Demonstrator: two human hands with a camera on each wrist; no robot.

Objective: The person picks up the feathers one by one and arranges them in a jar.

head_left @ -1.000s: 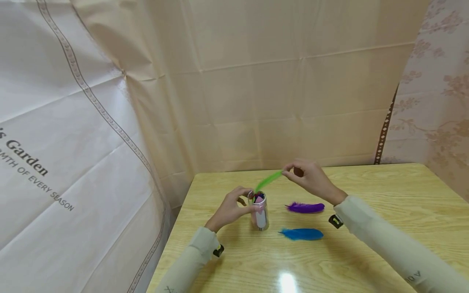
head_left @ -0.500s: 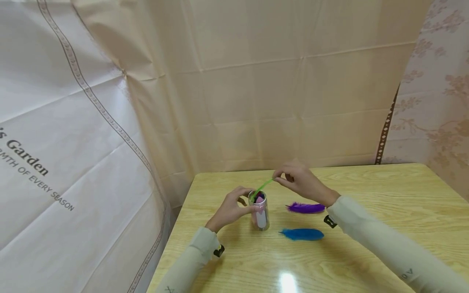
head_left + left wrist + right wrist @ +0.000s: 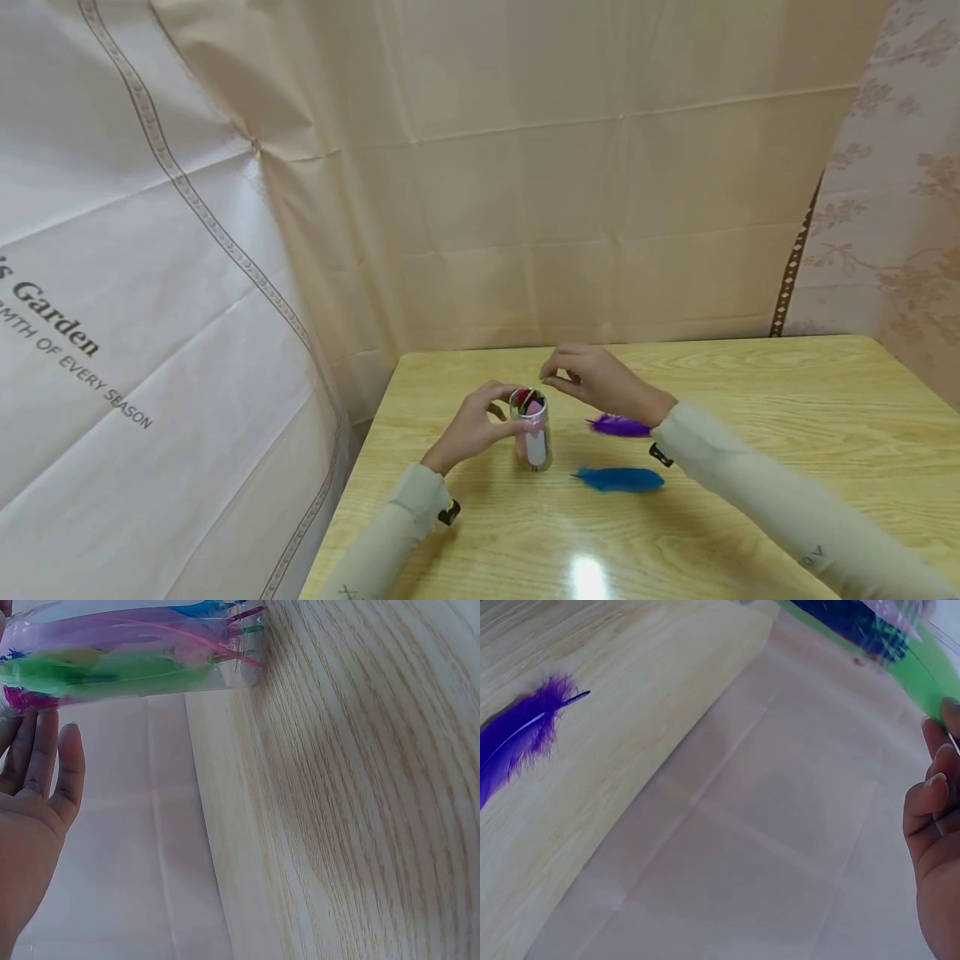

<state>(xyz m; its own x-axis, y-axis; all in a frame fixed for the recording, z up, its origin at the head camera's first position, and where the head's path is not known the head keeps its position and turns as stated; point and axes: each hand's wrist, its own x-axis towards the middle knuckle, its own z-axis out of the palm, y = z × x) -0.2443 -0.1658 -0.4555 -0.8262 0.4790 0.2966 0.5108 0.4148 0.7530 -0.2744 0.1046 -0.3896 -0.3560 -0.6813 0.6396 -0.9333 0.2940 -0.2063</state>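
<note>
A clear jar (image 3: pixel 537 454) packed with coloured feathers stands upright on the table. My left hand (image 3: pixel 471 429) grips it near the rim, thumb in front and fingers behind. Green and purple feathers show through the jar's wall (image 3: pixel 172 684) in the left wrist view, with part of my left hand (image 3: pixel 30 832) beside it. Above the mouth, my right hand (image 3: pixel 600 383) pinches the quill end of a green feather (image 3: pixel 930 682), whose other end is in the jar. A purple feather (image 3: pixel 618 426) and a blue feather (image 3: pixel 618 479) lie right of the jar.
The wooden table (image 3: pixel 750 500) has its back edge close to a beige hanging cloth (image 3: pixel 525 208). A white printed cloth (image 3: pixel 150 333) hangs on the left, and a floral one (image 3: pixel 892 217) on the right.
My right hand has moved left and down toward the jar's mouth, lowering the green feather into it. My left hand has stayed on the jar.
</note>
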